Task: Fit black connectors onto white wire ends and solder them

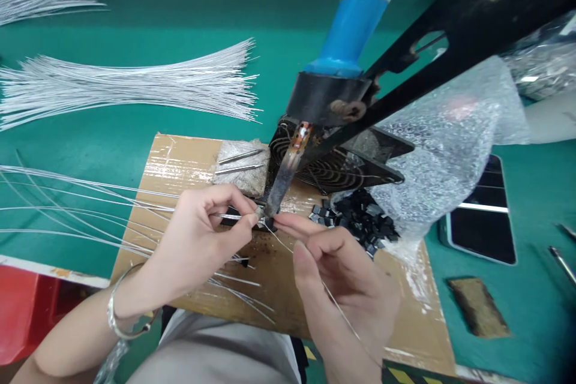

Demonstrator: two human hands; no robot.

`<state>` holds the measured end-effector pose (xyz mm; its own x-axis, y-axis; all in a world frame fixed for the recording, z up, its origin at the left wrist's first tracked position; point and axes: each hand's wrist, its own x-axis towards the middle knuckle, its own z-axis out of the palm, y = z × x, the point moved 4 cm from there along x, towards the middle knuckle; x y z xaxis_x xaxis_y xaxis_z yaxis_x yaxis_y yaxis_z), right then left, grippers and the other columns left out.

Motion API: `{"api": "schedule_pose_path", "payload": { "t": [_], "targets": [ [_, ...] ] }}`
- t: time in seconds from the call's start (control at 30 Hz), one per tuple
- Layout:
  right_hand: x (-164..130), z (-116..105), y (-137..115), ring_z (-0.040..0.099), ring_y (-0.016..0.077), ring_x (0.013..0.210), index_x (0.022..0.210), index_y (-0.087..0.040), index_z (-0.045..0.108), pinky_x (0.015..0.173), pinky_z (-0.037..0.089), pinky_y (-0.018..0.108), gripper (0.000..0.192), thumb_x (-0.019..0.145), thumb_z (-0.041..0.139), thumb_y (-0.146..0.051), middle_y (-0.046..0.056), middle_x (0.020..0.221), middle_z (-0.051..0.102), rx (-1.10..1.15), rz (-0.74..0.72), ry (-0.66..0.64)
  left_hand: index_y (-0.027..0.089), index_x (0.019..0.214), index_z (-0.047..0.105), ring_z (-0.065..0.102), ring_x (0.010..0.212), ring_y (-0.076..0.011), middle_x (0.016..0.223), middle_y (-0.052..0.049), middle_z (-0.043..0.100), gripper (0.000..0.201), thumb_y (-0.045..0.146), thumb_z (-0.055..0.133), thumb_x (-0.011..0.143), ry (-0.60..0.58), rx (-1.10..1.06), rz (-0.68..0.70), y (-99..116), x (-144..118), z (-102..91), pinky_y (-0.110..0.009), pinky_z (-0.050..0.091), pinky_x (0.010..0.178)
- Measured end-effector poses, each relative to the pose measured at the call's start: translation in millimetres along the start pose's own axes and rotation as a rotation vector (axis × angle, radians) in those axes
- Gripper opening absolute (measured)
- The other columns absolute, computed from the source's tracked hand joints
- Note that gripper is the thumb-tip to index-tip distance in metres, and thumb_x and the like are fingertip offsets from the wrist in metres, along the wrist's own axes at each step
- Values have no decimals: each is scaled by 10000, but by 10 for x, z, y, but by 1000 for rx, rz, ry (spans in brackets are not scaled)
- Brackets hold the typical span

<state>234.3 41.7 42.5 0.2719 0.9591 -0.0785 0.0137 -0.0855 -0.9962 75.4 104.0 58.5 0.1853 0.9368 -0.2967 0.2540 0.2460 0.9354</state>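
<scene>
My left hand (pixel 211 234) pinches a thin white wire (pixel 225 216) close to its end, under the tip of a soldering iron (pixel 288 168) fixed in a black stand. Between the finger and thumb of my right hand (pixel 346 288) runs a strand of solder wire (pixel 283 243), its end reaching up to the iron's tip. My right fingertips are beside a small black piece at the tip; the joint itself is mostly hidden. More white wires (pixel 148 195) trail to the left beneath and behind my left hand. Small black parts (pixel 364 216) lie in a heap right of the iron.
A cardboard sheet (pixel 175 162) covers the green table's front. Behind the iron stand a black fan (pixel 333 162) and a pad with two metal tips (pixel 240 165). A wire bundle (pixel 135 90) lies back left. Right are a plastic bag (pixel 450 132), a phone (pixel 483 222) and a brown sponge (pixel 479 306).
</scene>
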Motion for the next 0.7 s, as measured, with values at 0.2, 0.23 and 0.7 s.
{"api": "schedule_pose_path", "payload": {
  "t": [0.2,0.23,0.7],
  "targets": [
    [10,10,-24,766,167,1054,763,-245,581,962,561,284,216,969,647,-231,-3,1131,804,-2,10,8,166,748,691,619,711,-145,767,-16,722,92,144,672,836,0,13,16,28,-6,-5,-263,424,613],
    [9,11,-26,766,168,1056,759,-245,580,962,559,285,221,969,648,-235,-3,1133,803,-1,11,9,168,750,692,625,719,-147,767,-14,723,93,140,671,836,-2,8,20,31,-5,-5,-264,428,616],
    [17,-7,-5,769,196,1067,774,-236,580,963,579,317,213,974,653,-228,37,1146,802,9,-35,-3,181,745,699,689,799,-181,764,-16,724,93,149,674,829,12,6,23,30,1,-24,-276,424,598]
  ]
}}
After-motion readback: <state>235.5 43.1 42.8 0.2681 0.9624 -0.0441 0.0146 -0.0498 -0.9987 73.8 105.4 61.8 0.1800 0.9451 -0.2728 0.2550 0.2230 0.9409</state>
